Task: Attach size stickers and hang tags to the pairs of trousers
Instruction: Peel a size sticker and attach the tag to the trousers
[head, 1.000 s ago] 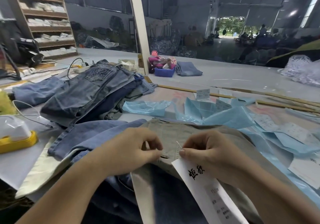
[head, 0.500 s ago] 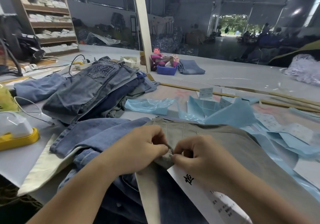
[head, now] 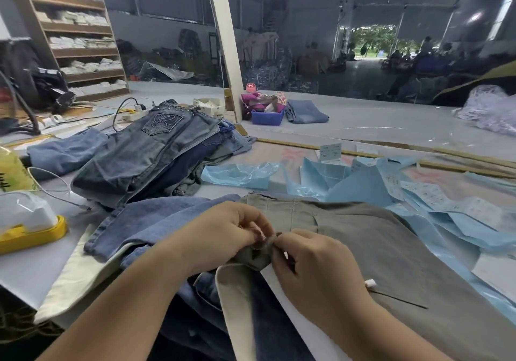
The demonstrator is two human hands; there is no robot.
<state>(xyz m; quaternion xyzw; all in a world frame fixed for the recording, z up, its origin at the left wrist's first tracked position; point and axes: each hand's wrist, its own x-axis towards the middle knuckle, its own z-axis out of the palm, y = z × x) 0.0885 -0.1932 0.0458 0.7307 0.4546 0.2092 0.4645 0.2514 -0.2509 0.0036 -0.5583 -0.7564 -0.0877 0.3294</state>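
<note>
Head view looks down on a work surface (head: 377,126) where a pair of grey-green trousers (head: 377,249) lies spread in front of the person. Both hands meet at a bunched fold of the trousers' near edge: the left hand (head: 223,238) pinches the gathered cloth between thumb and curled fingers, and the right hand (head: 315,265) pinches the same spot from the other side, fingertips touching the left's. A white hang tag (head: 296,313) lies under the right wrist, mostly hidden by the hand (how it joins the cloth cannot be told). A small white piece (head: 370,283) lies on the trousers just right of the right hand.

Blue jeans (head: 145,221) lie crumpled to the left of the trousers, and beyond them sits a stack of folded jeans (head: 150,151). Light blue paper sheets (head: 363,184) and printed labels (head: 427,193) are scattered to the right. A yellow-based holder (head: 30,232) sits at the left edge, and a blue bin (head: 268,116) stands farther back beside a pale upright post (head: 226,45).
</note>
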